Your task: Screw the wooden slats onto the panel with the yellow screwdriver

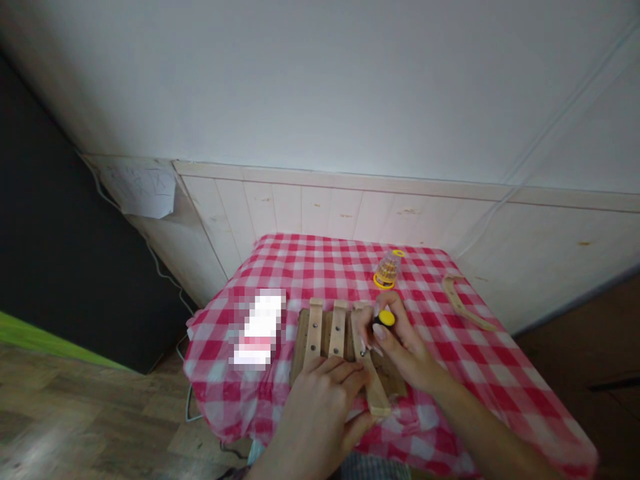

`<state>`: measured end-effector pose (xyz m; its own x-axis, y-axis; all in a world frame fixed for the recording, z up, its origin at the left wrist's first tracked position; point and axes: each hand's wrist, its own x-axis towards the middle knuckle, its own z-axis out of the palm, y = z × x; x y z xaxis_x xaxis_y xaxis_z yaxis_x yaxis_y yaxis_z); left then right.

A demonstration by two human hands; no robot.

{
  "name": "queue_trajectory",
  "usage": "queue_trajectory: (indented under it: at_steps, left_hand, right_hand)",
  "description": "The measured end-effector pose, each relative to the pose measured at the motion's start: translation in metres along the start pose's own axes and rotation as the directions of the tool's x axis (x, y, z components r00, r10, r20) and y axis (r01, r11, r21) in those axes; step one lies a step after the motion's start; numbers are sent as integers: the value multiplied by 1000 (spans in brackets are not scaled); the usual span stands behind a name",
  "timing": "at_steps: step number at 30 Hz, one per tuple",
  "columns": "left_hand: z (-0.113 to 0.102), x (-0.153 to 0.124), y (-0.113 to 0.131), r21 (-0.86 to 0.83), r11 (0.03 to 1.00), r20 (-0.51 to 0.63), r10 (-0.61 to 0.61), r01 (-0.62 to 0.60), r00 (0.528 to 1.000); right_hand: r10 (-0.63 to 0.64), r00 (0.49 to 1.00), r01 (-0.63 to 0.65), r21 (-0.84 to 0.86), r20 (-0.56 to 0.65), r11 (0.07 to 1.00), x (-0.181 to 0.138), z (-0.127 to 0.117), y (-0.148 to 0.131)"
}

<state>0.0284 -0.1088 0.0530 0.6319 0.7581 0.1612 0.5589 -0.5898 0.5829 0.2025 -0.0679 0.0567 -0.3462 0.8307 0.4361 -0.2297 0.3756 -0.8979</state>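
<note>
A screwdriver with a yellow and black handle [387,318] is gripped in my right hand [407,350]. Its tip points down at a screw on the rightmost pale wooden strip [379,399], which lies slanted across a darker wooden board [299,350]. My left hand [325,390] lies over the near part of the board, fingertips on that same strip and thumb by its near end. To the left, two more wooden strips, the left one [315,337] and the middle one [337,333], sit on the board, each showing two screws. My left hand covers their near ends.
A clear cone-shaped case of screwdriver bits [387,270] with a yellow base stands behind the board. One curved wooden piece [463,303] lies near the table's right edge. Left of the board is a blurred-out bright rectangle [261,328]. A red-and-white checked cloth [320,263] covers the table against the wall.
</note>
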Motion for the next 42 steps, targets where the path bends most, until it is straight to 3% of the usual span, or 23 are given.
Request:
queue_trajectory:
  at_steps: [3,7,12,15,19,26,29,33,36,42]
  left_hand:
    - [-1,0,0,5,1000,4,-4,4,1000]
    - [-2,0,0,-2,1000,5,0,0,1000]
    - [-1,1,-1,-17,1000,-8,4,-4,1000]
    - [0,0,-2,-19,1000,-16,13,-13,1000]
    - [-1,0,-1,-20,1000,-10,11,-11,1000]
    - [-2,1,1,-5,1000,5,-4,4,1000]
    - [-2,0,0,-3,1000,3,1,-1,1000]
    - [-1,-1,-1,6,1000,-7,14,-14,1000]
    - [-1,-1,-1,16,1000,-2,13,-13,1000]
    - [-3,1,0,27,1000,12,-1,0,1000]
  right_hand:
    - [40,996,-37,41,-81,998,1,2,7]
    - [114,988,-106,86,-99,991,-2,-2,14]
    - [-27,999,22,-122,-36,992,-6,-11,7]
    - [-68,997,72,-86,48,994,-5,-11,-4]
    - [-7,998,8,-8,58,1000,-4,-6,-9]
    - [108,994,-107,18,-15,994,-8,-8,7]
    - [110,994,-110,-130,-5,985,-9,-14,3]
    - [3,991,33,-275,131,961,-6,-18,-12]
    - [-51,993,71,-200,105,977,-2,-12,-17]
    - [21,999,-20,-28,30,999,-1,-2,-9]
